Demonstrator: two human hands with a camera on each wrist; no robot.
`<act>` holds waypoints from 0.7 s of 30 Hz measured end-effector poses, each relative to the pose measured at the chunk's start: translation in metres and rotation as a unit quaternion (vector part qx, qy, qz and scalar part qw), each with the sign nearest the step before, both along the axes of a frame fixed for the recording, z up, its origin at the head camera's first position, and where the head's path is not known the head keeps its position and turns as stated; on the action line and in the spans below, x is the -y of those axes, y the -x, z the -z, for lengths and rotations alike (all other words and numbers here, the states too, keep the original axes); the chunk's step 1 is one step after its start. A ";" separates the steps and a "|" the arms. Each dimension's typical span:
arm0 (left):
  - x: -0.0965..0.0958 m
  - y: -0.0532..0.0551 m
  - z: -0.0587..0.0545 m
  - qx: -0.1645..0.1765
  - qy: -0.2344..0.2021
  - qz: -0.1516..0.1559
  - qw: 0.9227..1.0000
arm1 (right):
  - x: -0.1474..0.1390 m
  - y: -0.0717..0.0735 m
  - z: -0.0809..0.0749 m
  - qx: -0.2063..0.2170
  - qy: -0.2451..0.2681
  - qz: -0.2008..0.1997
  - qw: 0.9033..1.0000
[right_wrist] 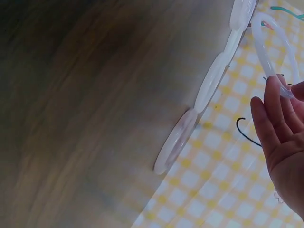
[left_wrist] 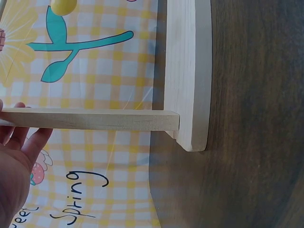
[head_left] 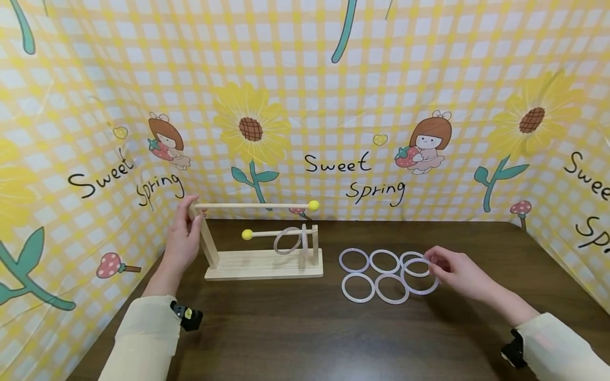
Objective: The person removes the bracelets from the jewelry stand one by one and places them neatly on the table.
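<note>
A wooden stand (head_left: pixel 267 271) has a tall left post (head_left: pixel 209 248) carrying an upper rod (head_left: pixel 257 206), and a short right post carrying a lower rod (head_left: pixel 262 233). My left hand (head_left: pixel 183 233) grips the top of the tall post; in the left wrist view its fingers (left_wrist: pixel 34 145) wrap the post. Two pale rings hang on the lower rod, a tilted ring (head_left: pixel 275 244) and an edge-on ring (head_left: pixel 304 254). My right hand (head_left: pixel 459 272) pinches a translucent ring (right_wrist: pixel 262 53) by its edge, raised over the other rings.
Several pale rings lie in two rows right of the stand, among them a front-left ring (head_left: pixel 358 302). Yellow balls tip the upper rod (head_left: pixel 313 206) and the lower rod. A yellow checked cloth (head_left: pixel 295 106) stands behind and beside the brown table (head_left: pixel 305 338).
</note>
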State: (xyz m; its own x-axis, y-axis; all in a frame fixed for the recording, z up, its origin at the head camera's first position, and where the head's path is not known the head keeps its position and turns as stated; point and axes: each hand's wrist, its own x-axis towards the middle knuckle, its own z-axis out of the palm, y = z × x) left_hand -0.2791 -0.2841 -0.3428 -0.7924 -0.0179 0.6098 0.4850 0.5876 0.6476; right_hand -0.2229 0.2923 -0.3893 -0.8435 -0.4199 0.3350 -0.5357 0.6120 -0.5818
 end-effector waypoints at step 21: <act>0.002 0.001 0.001 0.000 0.006 -0.011 1.000 | -0.023 0.008 0.011 0.158 -0.040 -0.030 0.986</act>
State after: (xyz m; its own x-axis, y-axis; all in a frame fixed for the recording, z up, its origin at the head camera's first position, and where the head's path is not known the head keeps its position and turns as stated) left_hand -0.2805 -0.2859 -0.3441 -0.7917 -0.0293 0.6102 0.4716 0.6058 0.6408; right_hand -0.2304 0.3156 -0.4002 -0.8730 -0.4873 0.0230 -0.3727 0.6357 -0.6760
